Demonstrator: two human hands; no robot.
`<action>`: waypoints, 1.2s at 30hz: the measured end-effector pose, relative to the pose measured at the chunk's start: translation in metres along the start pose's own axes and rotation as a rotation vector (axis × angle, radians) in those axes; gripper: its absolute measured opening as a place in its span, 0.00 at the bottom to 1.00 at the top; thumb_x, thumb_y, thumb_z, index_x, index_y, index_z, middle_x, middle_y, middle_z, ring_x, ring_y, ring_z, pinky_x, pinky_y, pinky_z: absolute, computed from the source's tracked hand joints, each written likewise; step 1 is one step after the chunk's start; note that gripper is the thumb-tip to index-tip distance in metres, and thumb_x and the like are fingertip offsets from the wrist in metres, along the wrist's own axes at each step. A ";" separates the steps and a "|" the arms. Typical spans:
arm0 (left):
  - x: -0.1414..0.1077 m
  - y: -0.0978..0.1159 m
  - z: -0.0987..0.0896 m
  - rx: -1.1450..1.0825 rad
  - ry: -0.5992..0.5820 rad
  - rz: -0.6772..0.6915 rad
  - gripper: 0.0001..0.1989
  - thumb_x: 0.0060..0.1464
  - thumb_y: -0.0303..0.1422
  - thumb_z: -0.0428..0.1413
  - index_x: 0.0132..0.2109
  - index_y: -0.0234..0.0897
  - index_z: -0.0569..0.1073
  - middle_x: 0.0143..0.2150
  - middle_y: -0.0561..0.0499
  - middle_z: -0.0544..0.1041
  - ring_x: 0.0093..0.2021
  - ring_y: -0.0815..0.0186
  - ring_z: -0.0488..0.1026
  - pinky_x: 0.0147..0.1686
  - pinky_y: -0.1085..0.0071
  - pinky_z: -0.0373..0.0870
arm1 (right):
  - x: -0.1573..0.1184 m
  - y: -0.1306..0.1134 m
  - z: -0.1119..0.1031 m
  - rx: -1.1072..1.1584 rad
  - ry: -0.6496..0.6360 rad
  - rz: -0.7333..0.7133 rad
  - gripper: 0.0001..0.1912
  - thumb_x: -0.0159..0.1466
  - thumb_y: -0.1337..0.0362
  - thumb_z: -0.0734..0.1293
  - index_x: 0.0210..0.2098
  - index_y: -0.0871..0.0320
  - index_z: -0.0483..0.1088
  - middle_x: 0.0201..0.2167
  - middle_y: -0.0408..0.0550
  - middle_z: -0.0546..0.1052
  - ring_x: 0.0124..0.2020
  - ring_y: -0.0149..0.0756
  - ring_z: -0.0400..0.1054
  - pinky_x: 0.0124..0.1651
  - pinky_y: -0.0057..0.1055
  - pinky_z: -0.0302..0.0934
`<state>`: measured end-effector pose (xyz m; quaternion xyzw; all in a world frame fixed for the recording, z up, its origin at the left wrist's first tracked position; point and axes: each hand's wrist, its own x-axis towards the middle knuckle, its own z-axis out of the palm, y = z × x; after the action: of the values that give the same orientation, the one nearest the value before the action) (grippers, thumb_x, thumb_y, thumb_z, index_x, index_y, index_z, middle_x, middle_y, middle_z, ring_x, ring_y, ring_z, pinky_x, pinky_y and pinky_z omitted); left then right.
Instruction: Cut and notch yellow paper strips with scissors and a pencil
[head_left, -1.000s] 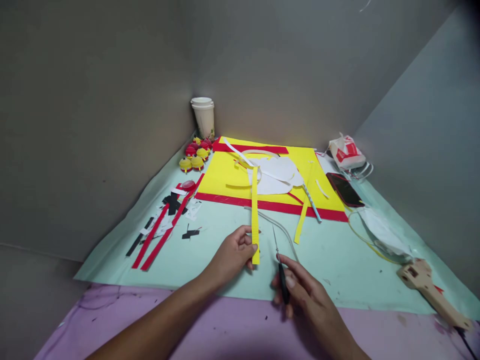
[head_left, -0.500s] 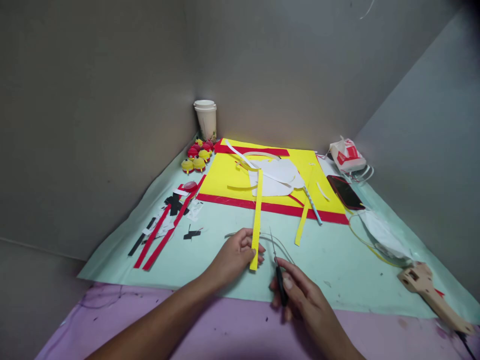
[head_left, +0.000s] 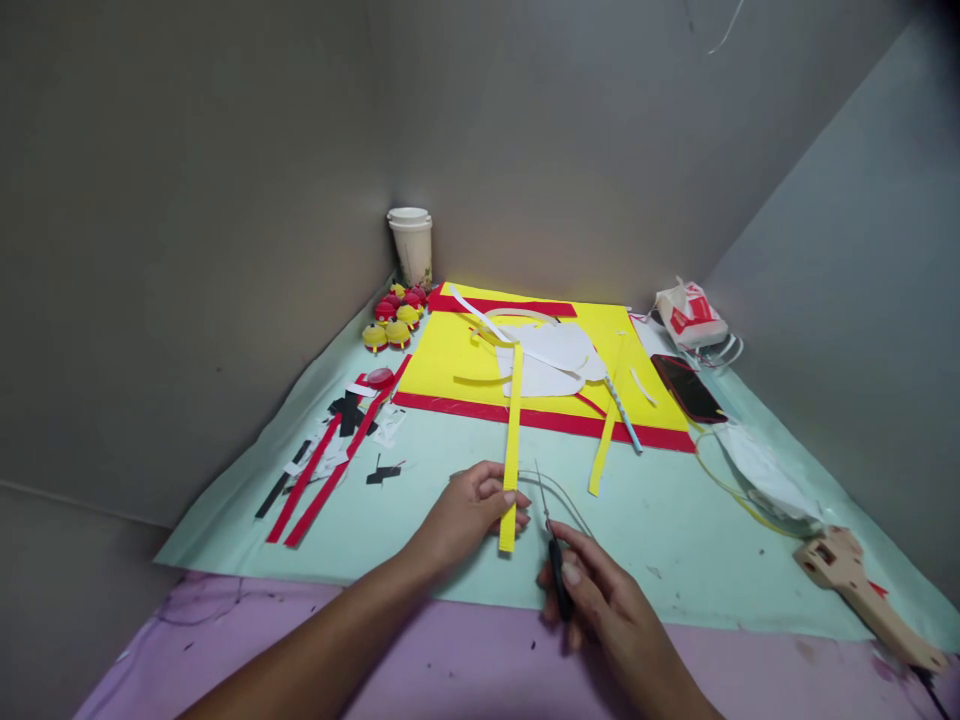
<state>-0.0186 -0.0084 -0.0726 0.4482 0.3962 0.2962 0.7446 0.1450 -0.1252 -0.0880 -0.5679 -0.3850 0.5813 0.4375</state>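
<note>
My left hand (head_left: 472, 512) is closed, pinching a long yellow paper strip (head_left: 513, 430) near its lower end. The strip's far end rests over white paper (head_left: 551, 375) on a yellow sheet. Just to the right, my right hand (head_left: 611, 605) grips small black-handled scissors (head_left: 556, 580). Their narrow metal tips point away from me and stand a little apart from the strip. A thin cord or wire (head_left: 574, 505) curves across the cloth behind both hands.
Behind my hands is a yellow sheet (head_left: 442, 350) with red borders. Red strips (head_left: 319, 505) and black scraps (head_left: 349, 412) lie left, near yellow and red round pieces (head_left: 397, 333) and a cup (head_left: 411, 250). At right are a phone (head_left: 688, 388), tissues (head_left: 691, 315), and a glue gun (head_left: 862, 595).
The view has shifted slightly. Both hands keep their holds on the strip and the scissors, with hardly any movement.
</note>
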 end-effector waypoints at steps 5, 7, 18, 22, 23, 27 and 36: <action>0.002 -0.006 -0.003 0.059 -0.016 0.030 0.15 0.52 0.31 0.59 0.46 0.33 0.68 0.38 0.44 0.77 0.35 0.61 0.78 0.40 0.61 0.74 | 0.000 0.001 -0.001 -0.008 -0.025 -0.010 0.32 0.66 0.45 0.62 0.61 0.58 0.59 0.37 0.51 0.74 0.26 0.34 0.69 0.25 0.30 0.61; 0.001 -0.006 -0.003 0.066 -0.016 0.025 0.15 0.52 0.30 0.58 0.47 0.33 0.67 0.39 0.44 0.77 0.35 0.62 0.78 0.40 0.62 0.74 | -0.001 0.001 0.000 -0.017 -0.013 -0.017 0.31 0.66 0.45 0.62 0.61 0.58 0.59 0.37 0.51 0.74 0.25 0.32 0.68 0.25 0.30 0.61; -0.001 -0.001 0.001 0.072 -0.006 0.004 0.18 0.48 0.22 0.55 0.48 0.33 0.65 0.39 0.45 0.76 0.34 0.65 0.76 0.40 0.63 0.74 | -0.001 -0.001 0.000 -0.011 -0.013 -0.013 0.32 0.66 0.45 0.61 0.61 0.60 0.58 0.37 0.51 0.73 0.29 0.35 0.70 0.25 0.30 0.61; -0.001 -0.001 0.002 0.027 -0.001 0.011 0.23 0.45 0.22 0.55 0.51 0.34 0.64 0.38 0.47 0.75 0.33 0.65 0.76 0.40 0.64 0.74 | -0.001 -0.002 0.001 -0.004 0.002 -0.002 0.34 0.65 0.44 0.62 0.61 0.60 0.58 0.37 0.51 0.74 0.29 0.36 0.71 0.24 0.30 0.61; -0.001 -0.001 0.002 0.019 -0.001 0.009 0.24 0.44 0.22 0.55 0.51 0.34 0.64 0.38 0.47 0.75 0.33 0.66 0.76 0.40 0.64 0.74 | -0.001 -0.002 0.002 -0.002 0.004 0.000 0.34 0.65 0.44 0.62 0.61 0.60 0.58 0.36 0.51 0.74 0.29 0.36 0.71 0.24 0.30 0.61; -0.002 0.000 0.002 0.006 -0.009 0.014 0.28 0.43 0.21 0.56 0.54 0.33 0.63 0.38 0.46 0.75 0.34 0.65 0.76 0.41 0.62 0.73 | -0.002 -0.002 0.002 0.007 0.013 0.002 0.33 0.65 0.44 0.63 0.61 0.59 0.59 0.36 0.51 0.74 0.29 0.37 0.71 0.25 0.31 0.62; -0.003 -0.001 0.002 -0.013 0.001 0.014 0.27 0.46 0.27 0.61 0.54 0.33 0.65 0.38 0.46 0.75 0.34 0.64 0.76 0.40 0.63 0.73 | 0.001 0.003 -0.001 0.030 -0.014 -0.018 0.32 0.65 0.45 0.64 0.61 0.57 0.60 0.36 0.51 0.74 0.29 0.37 0.71 0.23 0.29 0.61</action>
<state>-0.0185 -0.0116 -0.0720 0.4459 0.3917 0.3042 0.7451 0.1454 -0.1248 -0.0908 -0.5534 -0.3845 0.5871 0.4485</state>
